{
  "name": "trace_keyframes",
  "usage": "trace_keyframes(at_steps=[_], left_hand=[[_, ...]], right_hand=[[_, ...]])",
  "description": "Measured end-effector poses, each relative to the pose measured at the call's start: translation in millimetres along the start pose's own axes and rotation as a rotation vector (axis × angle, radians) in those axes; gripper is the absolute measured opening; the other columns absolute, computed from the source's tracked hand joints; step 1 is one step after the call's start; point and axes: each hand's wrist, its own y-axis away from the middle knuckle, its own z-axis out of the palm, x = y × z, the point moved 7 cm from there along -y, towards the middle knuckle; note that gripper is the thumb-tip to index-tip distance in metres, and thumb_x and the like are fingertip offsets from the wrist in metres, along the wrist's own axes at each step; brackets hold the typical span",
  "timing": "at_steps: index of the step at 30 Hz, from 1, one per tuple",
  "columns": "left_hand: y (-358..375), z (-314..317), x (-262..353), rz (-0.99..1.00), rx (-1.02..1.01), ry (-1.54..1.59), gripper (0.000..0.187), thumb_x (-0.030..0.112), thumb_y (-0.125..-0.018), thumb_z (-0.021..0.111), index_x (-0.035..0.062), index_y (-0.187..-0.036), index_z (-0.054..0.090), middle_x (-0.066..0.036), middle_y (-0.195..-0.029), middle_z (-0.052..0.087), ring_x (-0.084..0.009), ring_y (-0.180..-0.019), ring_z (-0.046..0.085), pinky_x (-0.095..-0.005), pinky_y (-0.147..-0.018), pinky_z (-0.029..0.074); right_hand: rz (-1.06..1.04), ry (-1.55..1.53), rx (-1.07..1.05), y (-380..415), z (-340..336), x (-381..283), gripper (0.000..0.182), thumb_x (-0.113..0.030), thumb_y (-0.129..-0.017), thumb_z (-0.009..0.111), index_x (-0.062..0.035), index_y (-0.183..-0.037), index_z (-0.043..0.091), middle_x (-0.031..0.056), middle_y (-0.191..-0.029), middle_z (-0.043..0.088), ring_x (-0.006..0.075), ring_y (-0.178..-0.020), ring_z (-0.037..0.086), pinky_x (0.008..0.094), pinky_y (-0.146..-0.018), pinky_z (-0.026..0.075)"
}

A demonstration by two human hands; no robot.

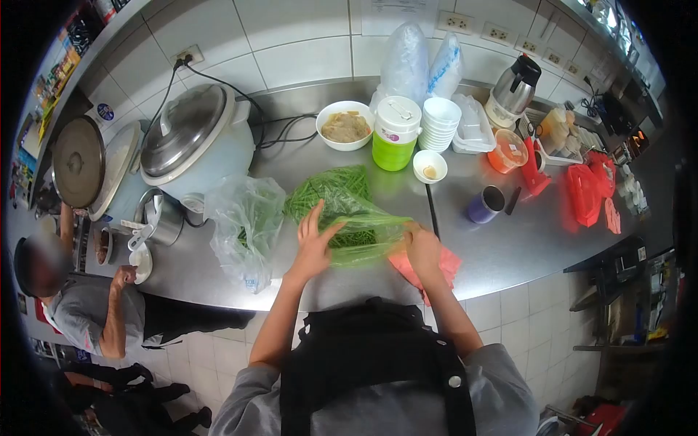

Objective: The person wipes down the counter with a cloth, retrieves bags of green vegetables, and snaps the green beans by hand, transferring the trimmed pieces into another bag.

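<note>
A green plastic bag (392, 227) filled with cut green vegetable pieces (331, 185), which look like green beans, lies on the steel counter in front of me. My left hand (314, 243) rests against the near left side of the bag with its fingers spread. At the bag's right edge, my right hand (423, 247) pinches the stretched plastic. Left of it stands a crumpled clear plastic bag (251, 218) with some green pieces inside. A red-pink cloth or plastic piece (445, 267) lies partly under my right hand.
Behind the bag stand a bowl of pale food (345, 126), a green-and-white jug (395, 145) and stacked white bowls (440, 120). A purple cup (486, 205) is to the right. Large rice cookers (196, 138) line the left, where a co-worker (94, 305) handles a white bowl.
</note>
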Motion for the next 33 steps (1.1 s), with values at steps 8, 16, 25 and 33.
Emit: trace_keyframes(at_steps=[8,16,25,33], left_hand=[[11.9,35.2,-8.0,-0.052,-0.016,0.103,0.040,0.006,-0.079,0.066,0.0089,-0.119,0.065,-0.013,-0.136,0.055,-0.0348,-0.119,0.052,-0.0465,-0.102,0.040],[4.7,12.8,-30.1,-0.077,-0.150,-0.262,0.071,0.016,-0.071,0.080,0.0127,-0.137,0.055,-0.008,-0.158,0.030,-0.0342,-0.125,0.046,-0.0421,-0.099,0.045],[11.2,-35.1,-37.1,-0.188,-0.043,0.238,0.045,0.010,-0.073,0.078,0.0089,-0.116,0.067,-0.010,-0.135,0.054,-0.0349,-0.102,0.060,-0.0416,-0.090,0.049],[14.8,14.4,3.3,-0.071,-0.047,0.173,0.017,0.004,-0.079,0.068,0.0096,-0.095,0.070,-0.006,-0.105,0.061,-0.0288,-0.094,0.060,-0.0395,-0.086,0.048]], right_hand=[[-0.226,0.123,-0.471,8.2,49.2,-46.1,0.031,-0.027,-0.087,0.067,-0.0037,-0.108,0.066,0.0202,-0.092,0.070,0.0400,-0.088,0.067,0.0518,-0.076,0.052],[-0.036,-0.049,-0.278,-34.2,38.0,-24.3,0.060,-0.031,-0.084,0.070,-0.0025,-0.133,0.050,0.0219,-0.093,0.070,0.0414,-0.090,0.067,0.0505,-0.078,0.052],[-0.161,-0.313,-0.357,-28.2,53.7,-26.7,0.063,-0.017,-0.080,0.073,-0.0002,-0.136,0.050,0.0221,-0.085,0.071,0.0365,-0.080,0.069,0.0434,-0.072,0.054],[-0.311,-0.499,-0.216,-0.1,12.6,-105.4,0.016,-0.018,-0.090,0.063,-0.0061,-0.098,0.068,0.0169,-0.092,0.071,0.0354,-0.080,0.068,0.0460,-0.071,0.052]])
